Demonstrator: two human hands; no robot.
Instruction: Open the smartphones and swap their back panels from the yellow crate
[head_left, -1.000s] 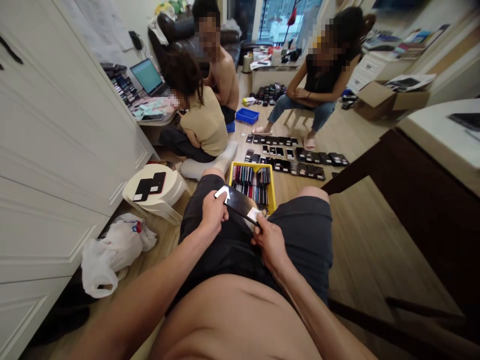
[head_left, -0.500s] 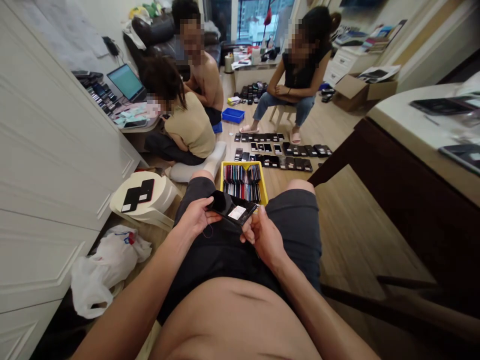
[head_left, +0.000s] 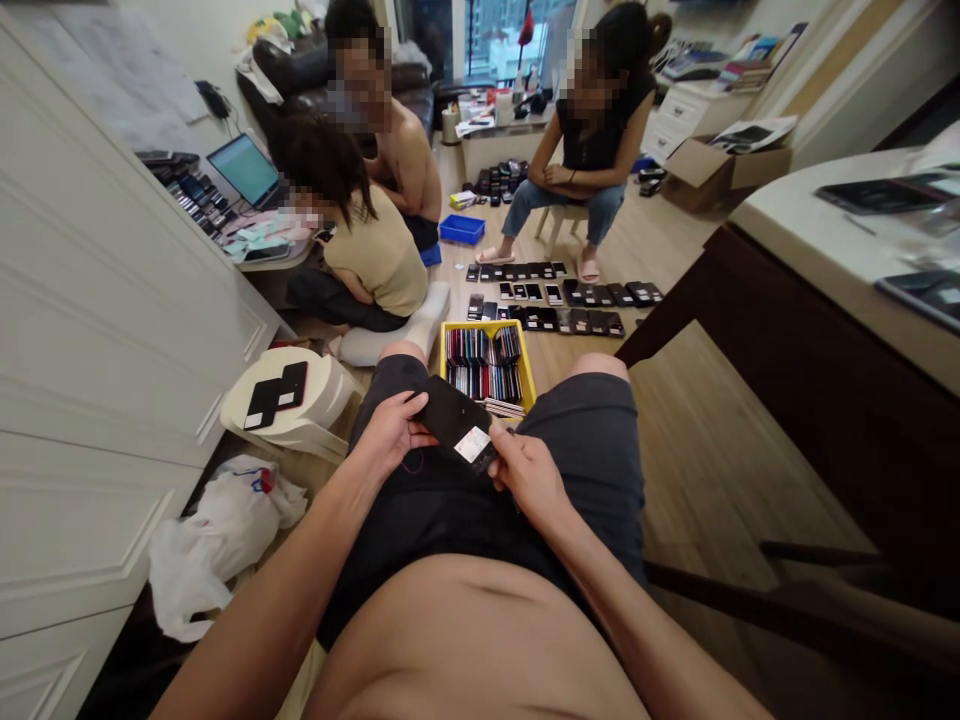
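Observation:
Above my lap I hold a black smartphone [head_left: 448, 412] with a white paper label near its right end. My left hand [head_left: 391, 432] grips its left end, thumb on top and fingers beneath. At the labelled end, my right hand [head_left: 529, 468] pinches the corner between thumb and fingers. Just beyond the phone, between my knees, a yellow crate [head_left: 531, 365] holds many thin phones standing on edge in rows, and a few pale ones lie flat at its near side.
Two dark labelled phones [head_left: 276, 396] lie on a cream stool [head_left: 330, 385] at left, above a white plastic bag [head_left: 217, 530]. Rows of phones [head_left: 592, 322] cover the floor ahead. Three people sit beyond. A table [head_left: 795, 215] with phones stands at right; a blue tray [head_left: 463, 230] is farther off.
The phone has tilted so its face shows more fully toward me. My right hand has shifted from below its edge to a pinch on the labelled corner.

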